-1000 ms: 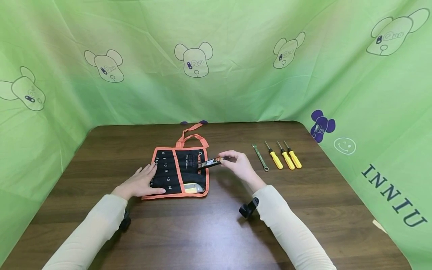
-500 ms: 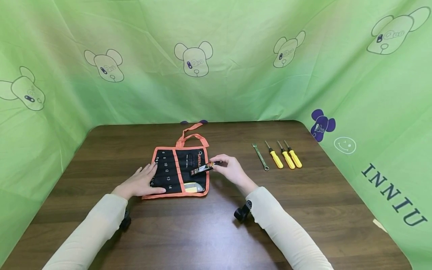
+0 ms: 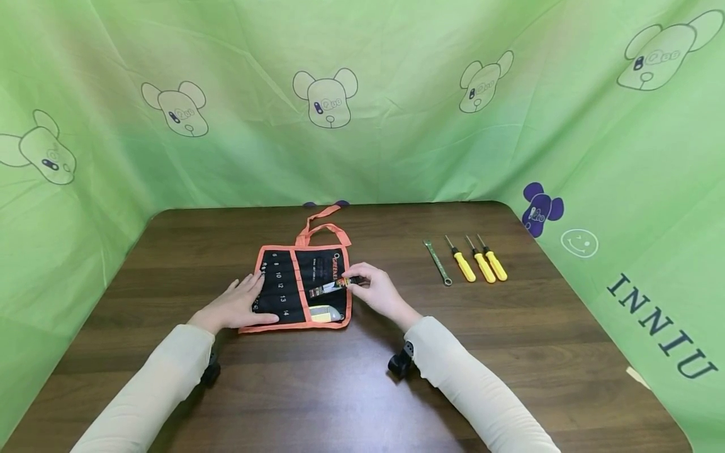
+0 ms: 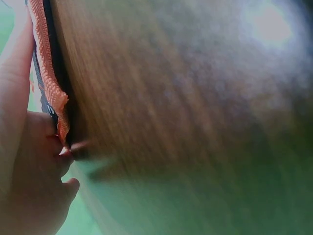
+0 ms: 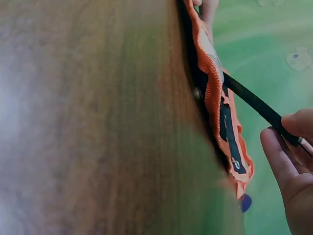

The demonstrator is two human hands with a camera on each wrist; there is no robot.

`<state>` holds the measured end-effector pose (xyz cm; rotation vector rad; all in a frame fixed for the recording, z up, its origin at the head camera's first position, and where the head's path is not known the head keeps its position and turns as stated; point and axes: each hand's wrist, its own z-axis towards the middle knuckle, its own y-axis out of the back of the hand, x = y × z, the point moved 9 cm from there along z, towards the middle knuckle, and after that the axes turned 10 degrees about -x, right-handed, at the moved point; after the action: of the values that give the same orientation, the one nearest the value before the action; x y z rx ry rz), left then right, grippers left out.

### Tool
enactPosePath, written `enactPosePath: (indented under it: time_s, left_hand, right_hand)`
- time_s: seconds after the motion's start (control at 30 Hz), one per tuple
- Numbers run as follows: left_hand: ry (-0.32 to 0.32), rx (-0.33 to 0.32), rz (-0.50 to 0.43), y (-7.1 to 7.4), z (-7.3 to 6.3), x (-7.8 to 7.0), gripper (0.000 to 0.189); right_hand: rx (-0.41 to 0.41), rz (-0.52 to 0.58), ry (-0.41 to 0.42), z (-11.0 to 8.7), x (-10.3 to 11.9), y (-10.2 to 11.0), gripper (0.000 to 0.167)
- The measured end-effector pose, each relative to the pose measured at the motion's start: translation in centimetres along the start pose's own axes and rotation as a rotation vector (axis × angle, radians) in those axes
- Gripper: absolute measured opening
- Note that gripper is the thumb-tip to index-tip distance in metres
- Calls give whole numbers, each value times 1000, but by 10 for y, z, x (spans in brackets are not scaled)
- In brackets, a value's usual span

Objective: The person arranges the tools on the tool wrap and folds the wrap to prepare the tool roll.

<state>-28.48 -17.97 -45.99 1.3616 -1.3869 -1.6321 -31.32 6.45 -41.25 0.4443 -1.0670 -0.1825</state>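
A black tool pouch [image 3: 292, 299] with orange edging lies flat on the table, numbers printed down its left half. My left hand [image 3: 240, 305] rests on the pouch's left side, fingers spread; in the left wrist view the orange edging [image 4: 49, 73] runs beside it. My right hand [image 3: 379, 294] pinches one end of a slim, flat black case [image 3: 327, 288] with a printed label. The case slants over the right half of the pouch, its far end by the middle orange strip. A yellow and grey utility knife [image 3: 325, 314] sits in the pouch's lower right pocket.
Right of the pouch, a combination wrench [image 3: 437, 263] lies next to three yellow-handled screwdrivers [image 3: 479, 264]. Orange straps [image 3: 323, 229] extend from the pouch's far edge. A green printed cloth [image 3: 396, 151] hangs around the back and sides of the wooden table [image 3: 340, 390].
My right hand has moved left and slightly nearer, carrying the slim black case further over the pouch to the middle strip. The left hand has stayed in place.
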Motion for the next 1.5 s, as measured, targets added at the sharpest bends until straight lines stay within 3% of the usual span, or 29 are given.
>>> enactPosePath:
  time_s: [0.2,0.6,0.87,1.1,1.33,1.5]
  left_hand:
    - [-1,2,9,1,0,-1,106]
    - [-29,-3,16,0,1,-3,106]
    - [-20,3,12,-1,1,-3,108]
    - [-15,6,13,-1,1,-1,107]
    - [-12,6,14,-1,1,0,107]
    - [-11,8,15,-1,1,-1,107]
  right_hand:
    - [28,-40,21,-2,2,-2,20]
    - [188,7,-117,-1,-20,-6,16]
    - [211,-87,-160,0,-34,-7,18]
    - [226,-156,-139,2,-34,-11,18]
    - [252,-159,-123,3,-31,-19,19]
    - [273,-173,-161,3,-32,-25,22]
